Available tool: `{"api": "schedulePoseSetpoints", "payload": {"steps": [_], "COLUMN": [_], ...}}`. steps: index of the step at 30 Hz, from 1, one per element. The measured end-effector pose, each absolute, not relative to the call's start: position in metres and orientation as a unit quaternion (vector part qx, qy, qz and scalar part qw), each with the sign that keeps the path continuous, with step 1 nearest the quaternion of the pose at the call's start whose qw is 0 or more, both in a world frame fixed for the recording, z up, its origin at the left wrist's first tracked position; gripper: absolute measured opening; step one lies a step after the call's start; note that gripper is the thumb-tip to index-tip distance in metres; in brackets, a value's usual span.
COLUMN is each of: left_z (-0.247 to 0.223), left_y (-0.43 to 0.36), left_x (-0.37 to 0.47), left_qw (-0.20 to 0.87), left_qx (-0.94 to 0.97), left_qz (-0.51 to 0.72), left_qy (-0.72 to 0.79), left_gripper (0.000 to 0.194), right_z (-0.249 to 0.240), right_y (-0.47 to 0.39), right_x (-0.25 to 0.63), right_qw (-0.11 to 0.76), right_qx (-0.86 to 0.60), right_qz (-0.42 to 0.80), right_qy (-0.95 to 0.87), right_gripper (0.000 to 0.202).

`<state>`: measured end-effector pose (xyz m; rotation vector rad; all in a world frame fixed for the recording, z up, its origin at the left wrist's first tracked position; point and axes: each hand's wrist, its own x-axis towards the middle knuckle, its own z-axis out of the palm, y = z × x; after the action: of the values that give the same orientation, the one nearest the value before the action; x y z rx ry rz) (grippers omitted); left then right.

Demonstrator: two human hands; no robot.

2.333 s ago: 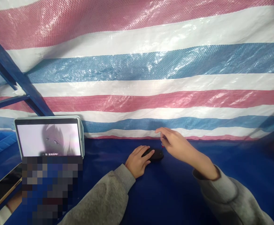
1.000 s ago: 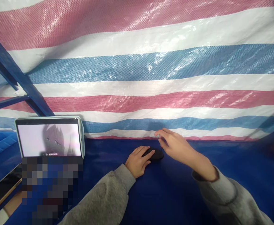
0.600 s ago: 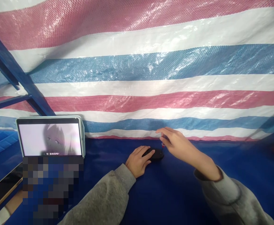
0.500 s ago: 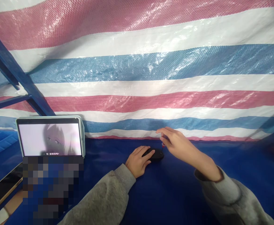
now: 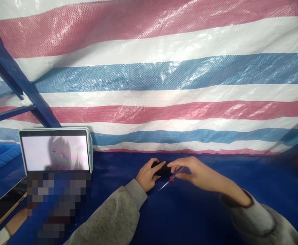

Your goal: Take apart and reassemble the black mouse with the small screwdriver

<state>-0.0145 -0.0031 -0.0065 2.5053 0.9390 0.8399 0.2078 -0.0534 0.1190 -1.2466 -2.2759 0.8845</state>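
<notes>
On the blue tabletop (image 5: 169,217), my left hand (image 5: 147,175) has its fingers closed around a small rounded black object that looks like a computer mouse (image 5: 164,169). My right hand (image 5: 198,173) grips a screwdriver (image 5: 171,180) with a clear handle, a red collar and a thin metal shaft. The screwdriver lies slanted, its tip down and to the left, close in front of the mouse and apart from it. Right-hand fingertips hover at the mouse's right end and partly hide it; whether they touch it I cannot tell.
A tablet (image 5: 54,153) in a pale case stands at the left, playing a video. Near it are a phone (image 5: 6,207), another person's forearm (image 5: 17,223) and a pixelated patch. A striped plastic sheet (image 5: 164,112) hangs behind the table; a blue metal frame (image 5: 23,78) rises at left.
My right hand has come down and turned, so the screwdriver, earlier mostly hidden with its tip at the mouse's right end, now points down-left. My left hand stays on the mouse, which appears slightly tilted.
</notes>
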Motion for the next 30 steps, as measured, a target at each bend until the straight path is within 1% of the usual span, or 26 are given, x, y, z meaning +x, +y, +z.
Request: {"api": "schedulePoseSetpoints", "payload": {"steps": [6,10,13,15,18,20,21,23,24,30], "left_z": [-0.002,0.001,0.003,0.003,0.001,0.0,0.0,-0.001,-0.002,-0.002], "left_y": [0.002,0.001,0.002,0.002,0.004,0.004,0.003,0.003,0.003,0.004], "left_x": [-0.016,-0.018,-0.018,-0.017,-0.016,-0.016,-0.016,-0.015,-0.015,-0.015], "left_qw": [0.251,0.277,0.276,0.268,0.253,0.243,0.238,0.227,0.223,0.228], "left_qx": [0.832,0.815,0.816,0.822,0.83,0.835,0.838,0.843,0.843,0.844], "left_qz": [0.354,0.353,0.344,0.334,0.309,0.291,0.285,0.276,0.274,0.268], "left_qy": [0.345,0.367,0.374,0.375,0.388,0.398,0.4,0.402,0.405,0.405], "left_gripper": [0.042,0.033,0.033,0.036,0.036,0.036,0.036,0.036,0.036,0.036], "right_z": [0.09,0.07,0.059,0.054,0.046,0.039,0.034,0.023,0.018,-0.002], "right_y": [-0.054,-0.06,-0.064,-0.065,-0.061,-0.057,-0.054,-0.049,-0.048,-0.044], "right_x": [0.204,0.199,0.193,0.191,0.193,0.196,0.198,0.2,0.2,0.198], "right_qw": [0.155,0.098,0.071,0.09,0.189,0.26,0.278,0.276,0.27,0.277], "right_qx": [-0.441,-0.43,-0.418,-0.414,-0.443,-0.467,-0.473,-0.482,-0.487,-0.526], "right_qz": [0.307,0.261,0.218,0.184,0.084,0.011,-0.007,-0.011,-0.002,0.068], "right_qy": [-0.829,-0.859,-0.879,-0.887,-0.872,-0.845,-0.836,-0.832,-0.83,-0.801], "right_gripper": [0.03,0.032,0.033,0.029,0.02,0.024,0.028,0.042,0.045,0.043]}}
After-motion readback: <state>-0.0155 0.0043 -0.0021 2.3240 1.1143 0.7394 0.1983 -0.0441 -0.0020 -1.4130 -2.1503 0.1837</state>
